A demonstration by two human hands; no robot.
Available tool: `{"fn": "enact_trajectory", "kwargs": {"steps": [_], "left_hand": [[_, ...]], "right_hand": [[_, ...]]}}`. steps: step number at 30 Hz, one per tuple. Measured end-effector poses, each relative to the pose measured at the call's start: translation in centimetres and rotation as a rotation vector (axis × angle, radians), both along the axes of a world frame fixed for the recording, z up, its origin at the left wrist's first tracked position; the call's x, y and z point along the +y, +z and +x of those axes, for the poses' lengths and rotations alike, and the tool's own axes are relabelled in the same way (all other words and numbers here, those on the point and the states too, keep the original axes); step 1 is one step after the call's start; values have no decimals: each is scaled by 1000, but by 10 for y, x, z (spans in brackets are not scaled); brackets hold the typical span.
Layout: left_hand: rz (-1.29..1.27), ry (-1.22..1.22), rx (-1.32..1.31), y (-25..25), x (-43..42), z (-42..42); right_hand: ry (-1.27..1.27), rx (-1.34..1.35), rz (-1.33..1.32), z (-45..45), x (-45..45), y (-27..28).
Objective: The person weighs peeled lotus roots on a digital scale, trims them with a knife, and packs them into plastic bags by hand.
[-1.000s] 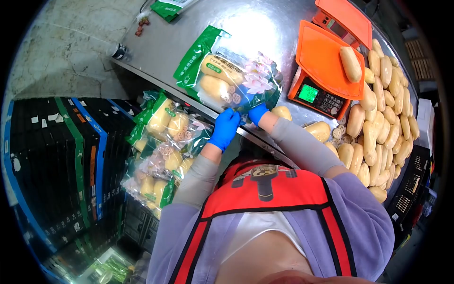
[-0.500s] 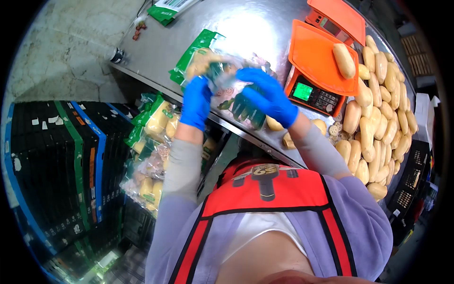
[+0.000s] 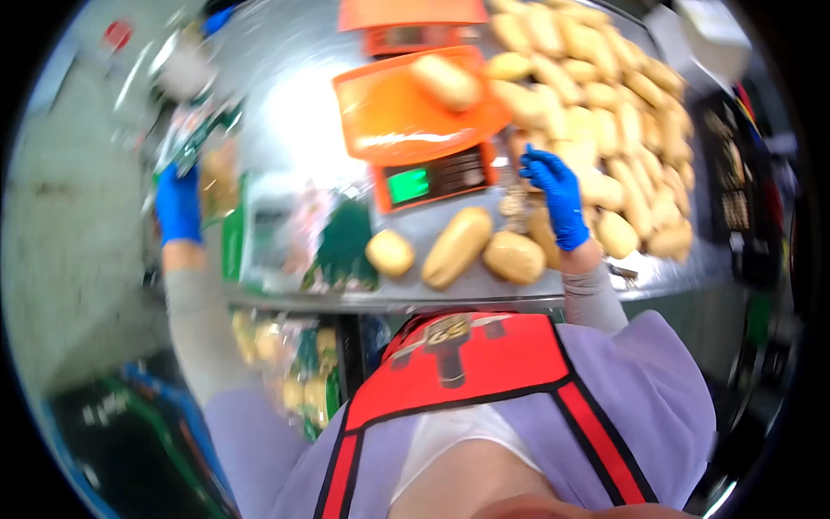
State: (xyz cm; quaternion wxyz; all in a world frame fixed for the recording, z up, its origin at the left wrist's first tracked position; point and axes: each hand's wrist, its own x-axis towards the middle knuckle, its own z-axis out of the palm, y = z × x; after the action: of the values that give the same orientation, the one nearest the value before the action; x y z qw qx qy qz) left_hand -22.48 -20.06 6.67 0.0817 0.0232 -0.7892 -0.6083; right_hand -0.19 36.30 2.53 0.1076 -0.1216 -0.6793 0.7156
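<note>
Blue gloves cover both hands. My left hand (image 3: 179,208) is at the left table edge, its fingers closed on a clear printed plastic bag (image 3: 221,177) with pale pieces inside. Over at the right, my right hand (image 3: 558,199) is above the near-left side of a pile of peeled lotus roots (image 3: 618,125); its fingers stretch forward, slightly bent and blurred, with nothing visible in them. Small lotus root slices (image 3: 513,204) lie just left of it. A flat green-and-white printed bag (image 3: 339,246) rests on the table between the hands.
An orange scale (image 3: 380,117) with a green display carries one lotus root (image 3: 445,82). Behind it stands another orange scale (image 3: 411,17). Several lotus roots (image 3: 458,248) lie along the table's front edge. Filled bags (image 3: 298,363) sit below the table, near dark crates (image 3: 112,432).
My view has turned right. My hands have spread apart: the left moved left with the filled bag, while the right left the bags and reached the lotus root pile.
</note>
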Motion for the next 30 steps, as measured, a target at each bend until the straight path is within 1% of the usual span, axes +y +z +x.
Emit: {"fn": "enact_trajectory", "kwargs": {"steps": [1, 2, 3, 4, 5, 6, 7, 8, 9, 10, 11, 14, 15, 17, 18, 20, 21, 22, 23, 24, 25, 26, 27, 28, 29, 30], "left_hand": [[-380, 22, 35, -10, -9, -16], [161, -5, -89, -2, 4, -32], [432, -3, -175, -9, 1, -52], [357, 168, -178, -20, -6, -68], [235, 101, -63, -32, -10, -84], [237, 68, -67, -30, 11, -85], [278, 160, -60, -26, 41, -80], [317, 256, -57, -24, 62, -80], [315, 236, -67, -32, 69, -85], [314, 235, -109, -49, 72, -92], [312, 240, -153, -69, 74, -97], [323, 204, -214, -131, 78, -98], [323, 209, -224, -148, 80, -97], [78, 130, -125, -170, 84, -88], [77, 137, -133, -170, 87, -84], [-78, 122, -272, -164, 92, -79], [-126, 69, -315, -181, 69, -92], [-127, 75, -316, -180, 66, -91], [-71, 55, -411, -176, 66, -90], [-11, 32, -502, -173, 68, -88], [6, -78, -682, -168, 68, -85], [7, -73, -682, -164, 68, -78], [-146, -143, -638, -145, 81, -62], [-298, -211, -592, -129, 92, -48], [-245, -229, -582, -121, 94, -38], [-244, -220, -581, -109, 101, -24]], "right_hand": [[-19, -52, -8, 10, 15, 0], [-53, 4, -67, 18, 26, -4], [-98, 9, -43, 26, 36, -6], [-129, 13, -29, 32, 45, -8], [-168, 15, -22, 39, 54, -11], [-228, 1, 55, 45, 62, -14], [-285, -16, 132, 49, 71, -15], [-311, -20, 134, 54, 80, -16], [-324, -52, 96, 59, 90, -17], [-333, -84, 59, 63, 99, -19], [-375, -43, 142, 65, 109, -29], [-445, -50, 170, 64, 135, -37], [-430, -33, 238, 62, 144, -33], [-513, -66, 401, 51, 172, -39], [-539, -98, 475, 45, 186, -42], [-652, -73, 569, 27, 216, -56], [-714, -130, 554, 18, 237, -68], [-742, -171, 620, 5, 243, -61], [-719, -184, 784, -6, 267, -76], [-698, -191, 949, -16, 274, -78], [-694, -191, 948, -20, 278, -81], [-681, -331, 931, -25, 281, -84], [-666, -469, 911, -31, 279, -81], [-661, -465, 912, -32, 280, -81], [-676, -421, 899, -31, 284, -82], [-689, -376, 885, -29, 290, -85]]}}
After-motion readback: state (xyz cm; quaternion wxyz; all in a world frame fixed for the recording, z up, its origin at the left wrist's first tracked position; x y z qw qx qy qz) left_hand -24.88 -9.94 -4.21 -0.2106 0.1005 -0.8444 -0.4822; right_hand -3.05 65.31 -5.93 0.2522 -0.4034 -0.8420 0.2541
